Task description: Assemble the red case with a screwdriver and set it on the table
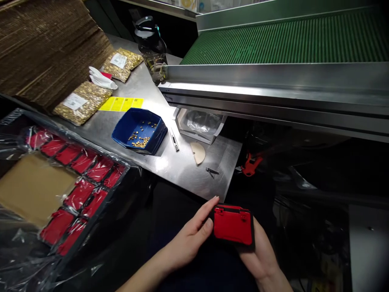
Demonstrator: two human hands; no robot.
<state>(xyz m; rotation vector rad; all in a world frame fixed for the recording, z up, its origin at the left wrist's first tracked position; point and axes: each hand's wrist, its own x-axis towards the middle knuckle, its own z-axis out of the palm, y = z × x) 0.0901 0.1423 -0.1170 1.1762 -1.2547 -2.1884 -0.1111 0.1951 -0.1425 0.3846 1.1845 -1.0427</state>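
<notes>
Head view: both hands low in frame, around 6 o'clock, forearms coming up from the bottom edge. Left hand [191,235] angled toward 2 o'clock, fingers extended, thumb and index fingertip pressed on the left edge of the red plastic part [233,224] — gripping it from that side. Right hand [259,253] sits under the part, palm up, cradling its underside and right edge; fingers mostly hidden behind it. The part is flat, black-rimmed, held level just off the near edge of the steel table [194,170], not touching it. At 12 o'clock from the hands, on the table: small black clip [211,171], beige fan-shaped piece [198,152], a slim metal tool [174,140]. Blue tray [121,129] with brass bits at 11 o'clock, well apart. Plastic-lined box of red parts [79,194] at 9 o'clock — dark open gap between it and the left forearm. Conveyor rail [273,77] runs across at 1 o'clock, well above. Right of the hands it's dark clutter, hard to read.
</notes>
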